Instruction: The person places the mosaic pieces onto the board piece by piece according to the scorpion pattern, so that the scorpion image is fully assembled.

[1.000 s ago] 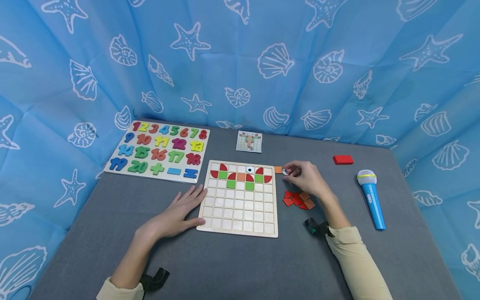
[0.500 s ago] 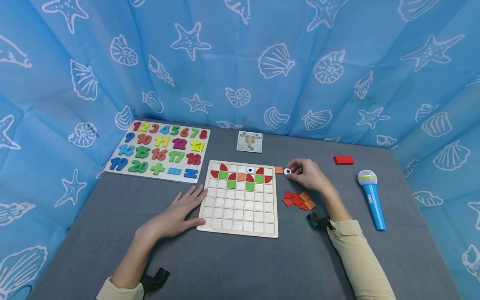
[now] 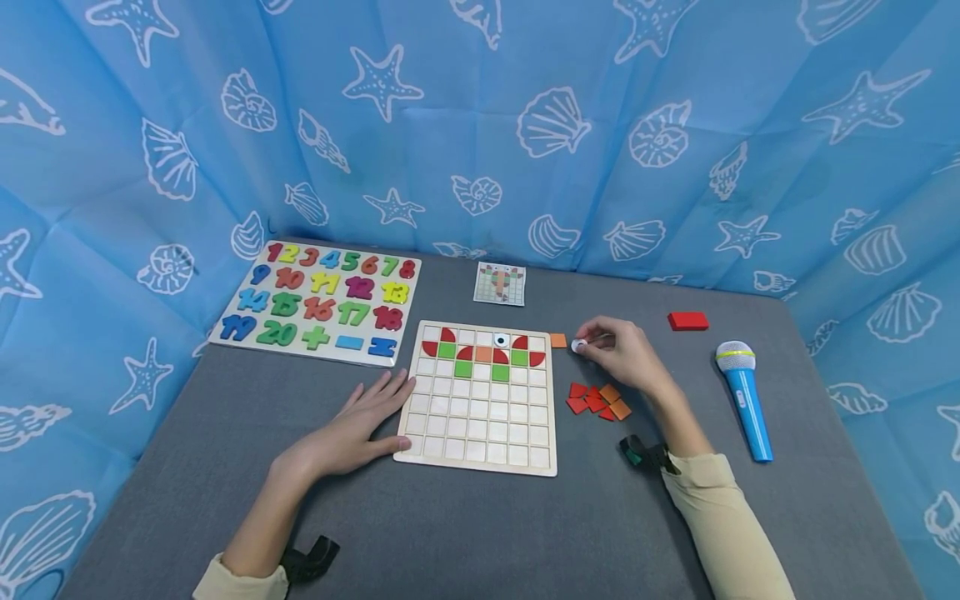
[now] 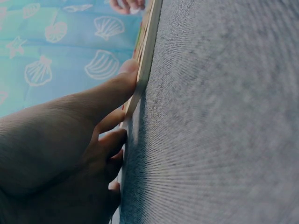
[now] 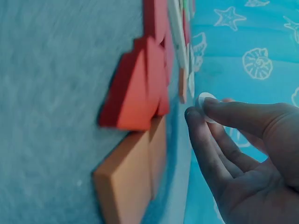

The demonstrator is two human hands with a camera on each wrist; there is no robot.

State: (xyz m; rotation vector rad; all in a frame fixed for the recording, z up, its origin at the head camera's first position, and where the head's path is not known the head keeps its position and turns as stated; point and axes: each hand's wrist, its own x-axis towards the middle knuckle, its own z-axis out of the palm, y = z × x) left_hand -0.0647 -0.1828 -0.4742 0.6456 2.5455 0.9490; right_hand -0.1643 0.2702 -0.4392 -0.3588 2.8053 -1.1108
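A white round eye piece [image 3: 577, 346] is pinched between the thumb and fingers of my right hand [image 3: 622, 354], just right of an orange square tile [image 3: 558, 340]. In the right wrist view the disc [image 5: 204, 103] is partly covered by the thumb. My left hand [image 3: 356, 429] lies with spread fingers along the left side of a wooden grid board [image 3: 476, 429], its thumb on the lower left corner. The board's upper rows hold red quarter-round, green and orange tiles and another eye piece [image 3: 501, 340].
Several red and orange tiles [image 3: 596, 400] lie right of the board. A pattern card [image 3: 499, 284] lies behind it. A number puzzle [image 3: 318, 304] stands back left; a red block [image 3: 687, 321] and a toy microphone [image 3: 746, 408] lie to the right.
My right hand has shifted slightly right with the eye piece, which showed its black dot half a second ago and is now tilted. My left hand has stayed on the board.
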